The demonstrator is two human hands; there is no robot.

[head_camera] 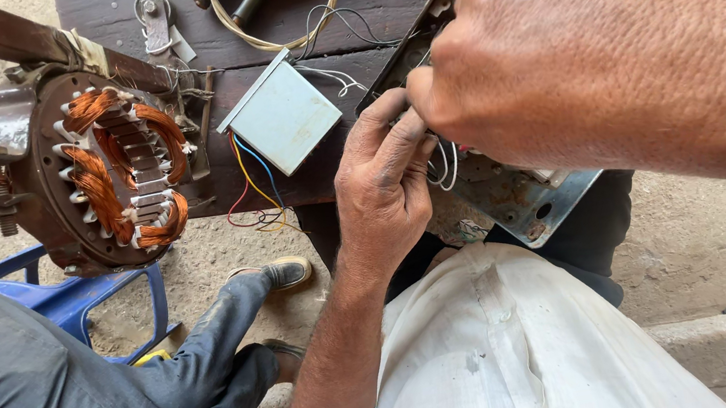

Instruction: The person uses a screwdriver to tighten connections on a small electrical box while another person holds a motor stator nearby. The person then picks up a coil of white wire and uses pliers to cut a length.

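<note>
While pinched—fingers (391, 133) on white wires (446, 168)

Copper-wound motor stator (113, 169), white box (281, 114) with coloured wires, blue plastic stool (71, 300), seated co-worker's grey trousers (76, 400)

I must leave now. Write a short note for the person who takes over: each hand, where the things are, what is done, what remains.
Left hand: fingers pinch the thin white wires at the metal housing.
Right hand: close over the housing's upper part, fingertips at the same wires; what it grips is hidden.
Housing rests tilted between lap and dark wooden table. White box with coloured leads lies on the table; motor stator with copper windings stands at the left.
Done: housing is open, wires exposed.
Left: wires look loose, not yet joined.
</note>
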